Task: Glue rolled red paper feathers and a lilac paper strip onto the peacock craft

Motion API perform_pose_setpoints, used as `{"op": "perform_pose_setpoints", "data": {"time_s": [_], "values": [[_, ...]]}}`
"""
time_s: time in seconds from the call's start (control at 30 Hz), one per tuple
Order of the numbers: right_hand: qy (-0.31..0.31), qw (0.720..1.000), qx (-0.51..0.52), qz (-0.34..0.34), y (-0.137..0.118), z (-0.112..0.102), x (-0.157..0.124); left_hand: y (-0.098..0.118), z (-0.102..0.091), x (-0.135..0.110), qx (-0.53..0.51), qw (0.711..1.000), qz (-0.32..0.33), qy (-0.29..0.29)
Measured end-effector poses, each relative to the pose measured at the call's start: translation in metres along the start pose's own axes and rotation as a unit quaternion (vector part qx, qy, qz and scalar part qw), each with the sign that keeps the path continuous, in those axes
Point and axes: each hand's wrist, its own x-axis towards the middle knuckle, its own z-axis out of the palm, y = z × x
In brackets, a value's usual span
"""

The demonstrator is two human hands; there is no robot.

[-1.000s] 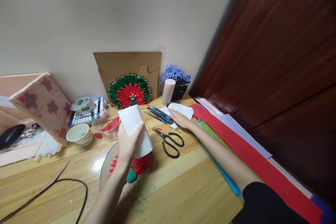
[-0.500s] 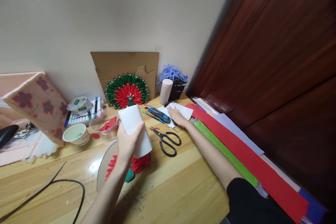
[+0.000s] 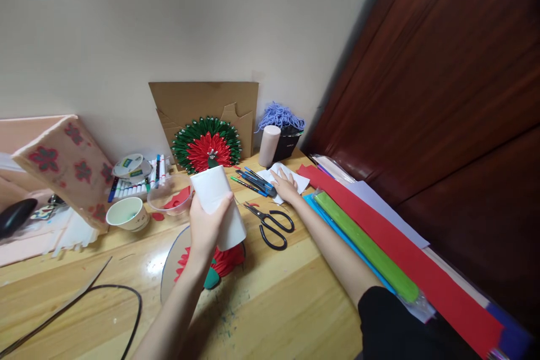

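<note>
My left hand (image 3: 203,224) is wrapped round a white paper roll (image 3: 211,184), held tilted above the table. Beneath it lies a round cardboard piece (image 3: 172,263) with red petals (image 3: 230,260) and a green leaf shape (image 3: 212,278), partly hidden by the hand and roll. Further off, my right hand (image 3: 286,187) rests on white paper (image 3: 301,181) with its fingers spread. Just left of that hand lie several pens and a blue cutter (image 3: 258,181). Black-handled scissors (image 3: 272,226) lie open between my two hands.
Behind stands cardboard (image 3: 202,95) with a red and green petal flower (image 3: 211,149). A paper bowl (image 3: 127,215), clear plastic dish (image 3: 154,202) and markers (image 3: 134,187) sit left. Green (image 3: 367,247) and red (image 3: 405,259) sheets line the right edge. A dark cord (image 3: 137,298) lies front left.
My right hand has shifted slightly on the white paper, its fingers a little more bent. A blue strip beside the green sheet now shows. My left hand still holds the roll.
</note>
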Motion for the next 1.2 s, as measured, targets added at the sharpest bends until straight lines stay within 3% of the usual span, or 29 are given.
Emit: {"op": "perform_pose_setpoints", "data": {"time_s": [0.43,0.67,0.87,1.03,1.2], "values": [[0.056,0.998,-0.017,0.034,0.014,0.0,0.01,-0.001,-0.002,-0.001,-0.014,1.0,-0.01,-0.006],[0.038,0.998,-0.027,-0.046,0.012,-0.002,0.023,-0.001,-0.003,0.0,-0.015,1.0,-0.006,-0.005],[0.072,0.995,-0.023,-0.071,0.012,0.003,0.011,0.002,-0.001,-0.001,-0.015,1.0,-0.007,-0.005],[0.101,0.994,-0.015,-0.041,0.015,0.003,0.006,0.004,0.0,-0.002,-0.008,1.0,-0.005,-0.01],[0.093,0.996,-0.011,-0.007,0.014,0.002,0.015,0.003,-0.001,-0.004,-0.011,1.0,-0.003,-0.015]]}}
